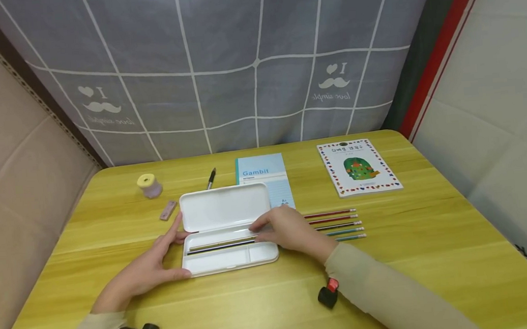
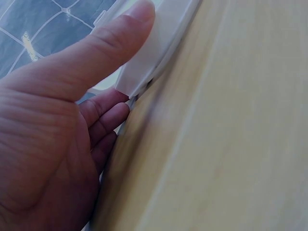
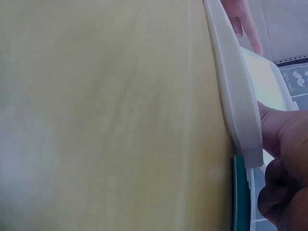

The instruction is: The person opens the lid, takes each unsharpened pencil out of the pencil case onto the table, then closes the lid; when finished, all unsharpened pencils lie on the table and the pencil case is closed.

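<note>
A white pencil case (image 1: 219, 259) lies with its lid (image 1: 225, 208) raised at the back. Its left end is held by my left hand (image 1: 149, 267), thumb at the front corner and fingers at the lid and hinge side. Two slim pencils (image 1: 223, 245), one gold and one dark, lie lengthwise in its rear compartment. My right hand (image 1: 291, 229) reaches over the case's right end, thumb and index finger pinching at the pencils' right ends, which it hides. In the right wrist view, the case's front wall (image 3: 236, 82) stands beside the curled fingers (image 3: 276, 185).
Right of the case lie several pencils (image 1: 336, 219) with eraser ends, partly hidden by the right hand. Behind are a blue notebook (image 1: 261, 167), a pen (image 1: 211, 178) and a white booklet (image 1: 360, 168). A yellow-lidded jar (image 1: 149, 186) and an eraser (image 1: 168, 210) stand left.
</note>
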A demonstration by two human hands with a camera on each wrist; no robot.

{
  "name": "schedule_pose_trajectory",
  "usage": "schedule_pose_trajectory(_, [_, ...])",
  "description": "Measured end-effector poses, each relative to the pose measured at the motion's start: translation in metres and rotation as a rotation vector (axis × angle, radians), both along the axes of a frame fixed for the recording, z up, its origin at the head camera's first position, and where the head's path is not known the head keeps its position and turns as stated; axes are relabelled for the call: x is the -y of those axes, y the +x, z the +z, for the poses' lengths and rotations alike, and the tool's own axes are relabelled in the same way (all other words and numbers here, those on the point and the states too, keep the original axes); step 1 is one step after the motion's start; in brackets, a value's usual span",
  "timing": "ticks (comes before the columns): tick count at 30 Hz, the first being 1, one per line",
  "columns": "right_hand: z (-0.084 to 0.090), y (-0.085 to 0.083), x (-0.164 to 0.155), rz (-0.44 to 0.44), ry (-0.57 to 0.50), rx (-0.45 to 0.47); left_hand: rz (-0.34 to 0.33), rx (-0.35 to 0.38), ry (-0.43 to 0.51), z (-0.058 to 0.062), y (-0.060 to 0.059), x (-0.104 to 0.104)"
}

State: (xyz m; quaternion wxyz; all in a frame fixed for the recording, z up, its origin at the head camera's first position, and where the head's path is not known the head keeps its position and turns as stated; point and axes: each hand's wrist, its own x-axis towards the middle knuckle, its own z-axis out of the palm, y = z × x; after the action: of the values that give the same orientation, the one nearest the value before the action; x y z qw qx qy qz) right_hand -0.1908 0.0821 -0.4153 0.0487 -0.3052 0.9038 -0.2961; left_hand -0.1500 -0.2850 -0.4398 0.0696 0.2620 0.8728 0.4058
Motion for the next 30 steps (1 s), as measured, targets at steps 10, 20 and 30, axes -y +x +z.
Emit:
schedule_pose_trajectory(10, [0.001,0.004,0.014,-0.035,-0.009,0.002,0.002,-0.008,-0.005,0.001,0.001,-0.001])
schedule_pose_trajectory(20, [0.000,0.007,0.016,-0.053,-0.049,0.038,0.006,-0.011,-0.025,0.001,0.002,-0.001])
schedule_pose_trajectory(30, [-0.003,0.009,0.016,-0.055,-0.050,0.005,0.012,-0.018,-0.032,0.001,0.003,-0.001])
